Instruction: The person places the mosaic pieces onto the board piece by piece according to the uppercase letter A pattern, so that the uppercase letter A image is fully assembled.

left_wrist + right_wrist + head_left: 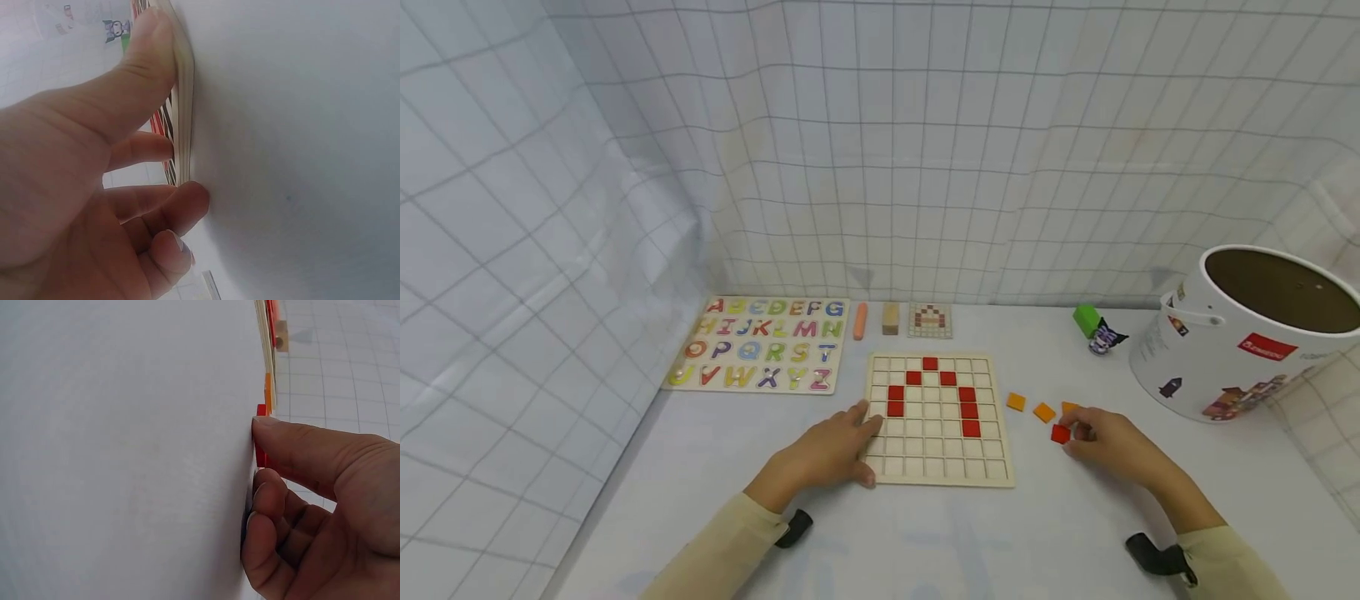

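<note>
A wooden grid board (928, 458) lies flat with several red square tiles (930, 363) set in an arch shape in its cells. Against its left edge and lower left corner rests my left hand (827, 454), fingers spread and thumb near the bottom edge. The left wrist view shows the thumb touching the board's side (183, 112). To the right of the board, my right hand (1112, 446) pinches a loose red tile (1061, 433) between thumb and fingers, low over the table. Orange tiles (1016, 402) lie between that hand and the board; one is partly covered by the fingers.
Behind the board are a small pattern card (930, 320), a wooden block (891, 318) and an orange stick (861, 321). An alphabet puzzle (760, 346) lies at the left. A green block (1086, 320), a small figure (1106, 337) and a white bucket (1195, 358) stand at the right.
</note>
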Motion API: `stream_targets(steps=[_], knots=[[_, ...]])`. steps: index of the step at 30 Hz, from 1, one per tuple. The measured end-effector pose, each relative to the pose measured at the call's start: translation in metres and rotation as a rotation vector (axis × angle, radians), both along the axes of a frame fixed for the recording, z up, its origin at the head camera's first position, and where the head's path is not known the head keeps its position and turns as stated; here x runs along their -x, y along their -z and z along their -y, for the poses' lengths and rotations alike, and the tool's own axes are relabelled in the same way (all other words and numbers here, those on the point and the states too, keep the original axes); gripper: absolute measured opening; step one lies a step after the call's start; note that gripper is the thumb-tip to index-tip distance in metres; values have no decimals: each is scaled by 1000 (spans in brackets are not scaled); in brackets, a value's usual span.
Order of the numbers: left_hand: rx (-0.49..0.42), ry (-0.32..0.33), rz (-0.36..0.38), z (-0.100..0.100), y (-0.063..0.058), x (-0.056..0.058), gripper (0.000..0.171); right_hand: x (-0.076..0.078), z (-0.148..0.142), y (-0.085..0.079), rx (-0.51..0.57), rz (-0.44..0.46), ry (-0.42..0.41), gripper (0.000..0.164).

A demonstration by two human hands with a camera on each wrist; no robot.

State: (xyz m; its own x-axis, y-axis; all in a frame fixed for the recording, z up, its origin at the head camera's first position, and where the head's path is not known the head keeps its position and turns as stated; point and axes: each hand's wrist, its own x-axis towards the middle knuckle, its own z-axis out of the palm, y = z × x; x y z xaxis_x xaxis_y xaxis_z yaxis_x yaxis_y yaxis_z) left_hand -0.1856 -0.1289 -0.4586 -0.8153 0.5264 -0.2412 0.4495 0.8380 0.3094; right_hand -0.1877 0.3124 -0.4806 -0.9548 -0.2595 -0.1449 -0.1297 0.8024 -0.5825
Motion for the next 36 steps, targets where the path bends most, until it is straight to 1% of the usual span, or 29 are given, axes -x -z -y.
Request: stream_targets(steps=[5, 9, 14, 15, 17, 21, 23, 25, 29, 32, 36], knots=[[-6, -7, 3, 0, -1, -1, 90, 2, -1, -1, -36, -40, -21, 19], [-13, -4, 5, -1, -2, -1, 90, 2, -1, -1, -56, -75, -19, 18], [-13, -9, 6, -2, -3, -1, 91, 3, 1, -2, -11, -43, 4, 15], [-12, -13, 8, -2, -3, -1, 91, 3, 1, -3, 11, -33, 13, 14], [-7, -16, 7, -2, -3, 0, 91, 3, 1, -5, 98, 1, 27, 14], [10, -9, -7, -2, -4, 1, 90, 1, -3, -9, 319, 84, 33, 26], [20, -2, -15, -3, -5, 2, 89, 0, -4, -11, 403, 114, 24, 32], [26, 4, -21, -3, -5, 2, 89, -1, -4, -13, 446, 122, 18, 33], [42, 15, -30, -3, -4, 4, 87, -1, 0, -14, 495, 111, 41, 36], [24, 11, -15, -1, -4, 7, 86, -2, 6, -13, 554, 122, 59, 40], [-9, -11, 4, 6, -4, 9, 88, -2, 17, -8, 624, 150, 49, 41]])
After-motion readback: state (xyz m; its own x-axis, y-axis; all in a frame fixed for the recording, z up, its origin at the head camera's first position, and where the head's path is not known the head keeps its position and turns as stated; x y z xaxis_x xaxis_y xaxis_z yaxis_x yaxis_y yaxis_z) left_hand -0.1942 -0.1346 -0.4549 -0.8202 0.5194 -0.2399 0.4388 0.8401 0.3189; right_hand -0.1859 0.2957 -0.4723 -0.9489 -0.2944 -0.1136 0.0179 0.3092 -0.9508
